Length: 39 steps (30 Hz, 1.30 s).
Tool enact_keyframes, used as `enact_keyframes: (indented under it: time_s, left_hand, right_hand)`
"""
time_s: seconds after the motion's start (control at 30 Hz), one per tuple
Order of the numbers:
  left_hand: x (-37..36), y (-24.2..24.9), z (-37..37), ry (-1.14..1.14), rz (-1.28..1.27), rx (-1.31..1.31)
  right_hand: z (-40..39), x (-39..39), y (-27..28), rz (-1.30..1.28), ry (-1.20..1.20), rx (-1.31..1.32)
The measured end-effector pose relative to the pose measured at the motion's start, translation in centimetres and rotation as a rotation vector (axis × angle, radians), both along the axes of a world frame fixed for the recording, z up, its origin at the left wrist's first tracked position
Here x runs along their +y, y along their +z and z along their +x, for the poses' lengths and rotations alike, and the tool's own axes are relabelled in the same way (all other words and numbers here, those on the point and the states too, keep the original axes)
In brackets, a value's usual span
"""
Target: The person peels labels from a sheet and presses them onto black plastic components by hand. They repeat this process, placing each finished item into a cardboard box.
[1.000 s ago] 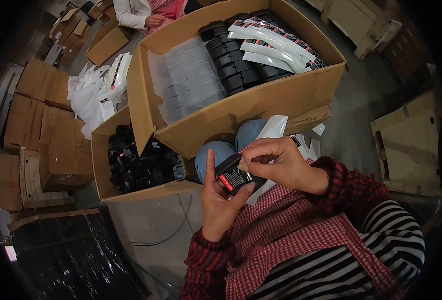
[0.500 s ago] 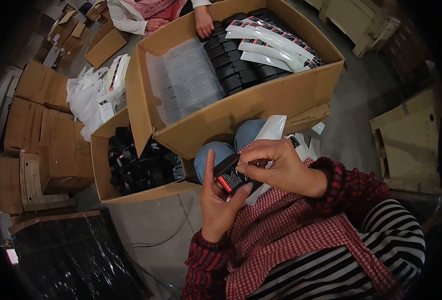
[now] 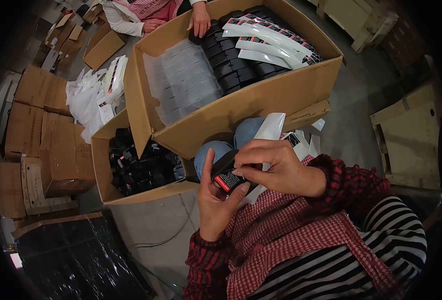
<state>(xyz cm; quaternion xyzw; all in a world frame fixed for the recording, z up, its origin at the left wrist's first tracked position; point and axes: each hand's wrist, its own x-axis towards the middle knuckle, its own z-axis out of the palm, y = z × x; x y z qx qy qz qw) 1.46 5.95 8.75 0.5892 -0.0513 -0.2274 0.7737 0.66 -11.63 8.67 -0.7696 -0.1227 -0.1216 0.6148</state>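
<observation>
The left hand holds a black part between its thumb and raised fingers, just above the lap and below the near side of the large cardboard box. A red-and-black label lies on the part's face. The right hand has its thumb and forefinger pinched closely together at the part's right side; whether something thin sits between them cannot be told. A white strip sticks up just behind the right hand. Inside the large box, clear plastic sleeves fill the left end, rows of black parts stand beside them, and label sheets lie over the rows towards the right end. A co-worker's hand touches the black parts at the box's far edge.
</observation>
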Motion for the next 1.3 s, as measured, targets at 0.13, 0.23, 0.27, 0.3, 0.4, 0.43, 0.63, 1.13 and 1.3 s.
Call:
enact_keyframes:
  time_s: [0.13,0.23,0.27,0.3,0.4,0.43,0.63,1.13,1.3]
  left_hand:
    - [0.0,0.0,0.0,0.0,0.011,0.006]
    - [0.1,-0.1,0.0,-0.002,0.014,0.019]
    - [0.2,-0.2,0.1,-0.026,0.014,0.02]
    - [0.3,-0.2,0.1,-0.05,0.015,0.021]
    - [0.4,0.0,0.1,-0.044,0.046,0.063]
    - [0.4,-0.1,0.0,-0.046,0.047,0.062]
    - [0.3,-0.9,0.1,0.007,0.012,0.015]
    - [0.4,-1.6,0.5,0.072,0.022,0.044]
    - [1.4,-2.6,1.2,0.157,0.198,0.067]
  right_hand:
    - [0.1,0.2,-0.3,-0.036,-0.02,-0.057]
    - [0.2,0.2,-0.3,-0.055,-0.02,-0.094]
    - [0.2,0.2,-0.3,-0.062,-0.023,-0.103]
    - [0.2,0.2,-0.3,-0.061,-0.023,-0.104]
    - [0.3,0.1,-0.2,-0.142,-0.034,-0.109]
    - [0.3,0.0,-0.3,-0.147,-0.022,-0.113]
    - [0.4,-0.4,0.0,-0.179,0.043,-0.027]
    - [2.2,-0.7,-2.8,-0.095,0.16,0.202]
    - [3.8,1.2,-5.3,-0.169,0.242,0.218]
